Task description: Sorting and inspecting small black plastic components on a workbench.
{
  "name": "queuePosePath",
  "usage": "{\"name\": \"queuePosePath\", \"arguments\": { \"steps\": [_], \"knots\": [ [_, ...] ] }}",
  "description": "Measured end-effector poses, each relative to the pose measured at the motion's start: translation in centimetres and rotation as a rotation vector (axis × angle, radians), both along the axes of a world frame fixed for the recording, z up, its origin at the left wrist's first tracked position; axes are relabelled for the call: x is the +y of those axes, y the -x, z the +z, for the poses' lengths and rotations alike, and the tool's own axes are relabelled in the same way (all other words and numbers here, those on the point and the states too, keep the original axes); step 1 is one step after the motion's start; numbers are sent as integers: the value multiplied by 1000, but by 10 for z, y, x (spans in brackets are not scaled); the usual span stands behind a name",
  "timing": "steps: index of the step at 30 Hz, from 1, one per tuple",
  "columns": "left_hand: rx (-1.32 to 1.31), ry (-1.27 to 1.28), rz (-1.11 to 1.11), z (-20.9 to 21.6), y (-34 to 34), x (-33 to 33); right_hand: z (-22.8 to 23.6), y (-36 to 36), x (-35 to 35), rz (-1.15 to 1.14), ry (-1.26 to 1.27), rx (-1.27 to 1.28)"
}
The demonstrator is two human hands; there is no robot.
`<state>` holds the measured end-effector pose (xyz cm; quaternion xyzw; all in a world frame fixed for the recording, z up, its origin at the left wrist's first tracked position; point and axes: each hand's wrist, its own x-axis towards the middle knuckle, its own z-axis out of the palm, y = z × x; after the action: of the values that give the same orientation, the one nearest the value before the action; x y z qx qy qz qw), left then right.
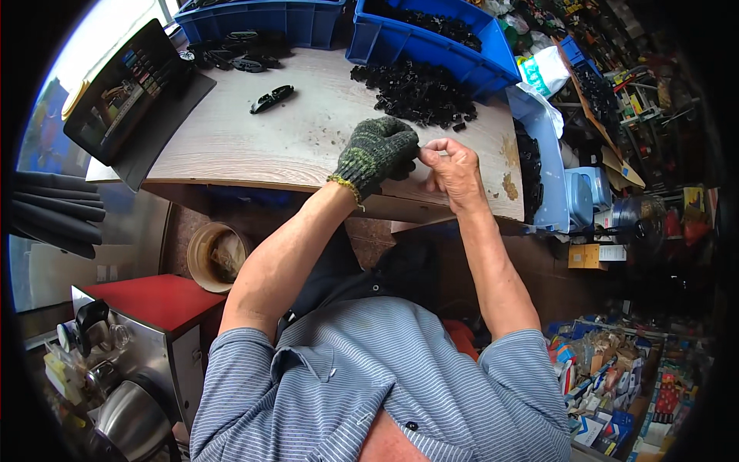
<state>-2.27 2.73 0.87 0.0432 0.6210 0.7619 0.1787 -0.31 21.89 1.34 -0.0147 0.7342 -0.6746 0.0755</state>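
Note:
My left hand [379, 152], in a dark green knitted glove, is closed in a fist over the table's front edge. What it grips is hidden by the glove. Right beside it, my bare right hand [453, 169] pinches with thumb and forefinger at a tiny dark bit by the glove, too small to name. Beyond both hands spreads a heap of small black plastic parts [419, 94]. One longer black curved piece [272, 98] lies alone on the tabletop, left of the heap. More such black pieces [239, 54] are piled at the back left.
Blue bins [493, 58] line the back of the pale wooden table [246, 150]. A translucent tub [550, 204] with black parts stands at its right end. At the left leans a dark folding case [127, 96]. Below are a bucket [202, 254] and a red-topped cabinet [158, 296].

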Motion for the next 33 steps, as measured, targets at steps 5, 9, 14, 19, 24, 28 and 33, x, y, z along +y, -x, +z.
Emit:
{"name": "queuePosePath", "arguments": {
  "steps": [5,9,14,19,24,28,33],
  "knots": [
    [-78,-291,78,-8,-8,-5,-1,-5,-14,-24,141,-3],
    [-70,-342,134,-7,-14,-9,1,-8,-27,-32,236,3],
    [34,-284,108,-9,-15,-6,-4,-7,-28,-74,199,51],
    [281,34,337,-6,-32,-13,-10,-5,-19,-78,207,74],
    [1014,1119,952,-7,0,-109,-8,-5,-25,-75,232,83],
    [886,1410,875,-8,17,-144,-14,-2,-22,-60,252,86],
    [728,1414,575,-3,14,-139,-13,-2,-23,-78,248,78]
  ]
}}
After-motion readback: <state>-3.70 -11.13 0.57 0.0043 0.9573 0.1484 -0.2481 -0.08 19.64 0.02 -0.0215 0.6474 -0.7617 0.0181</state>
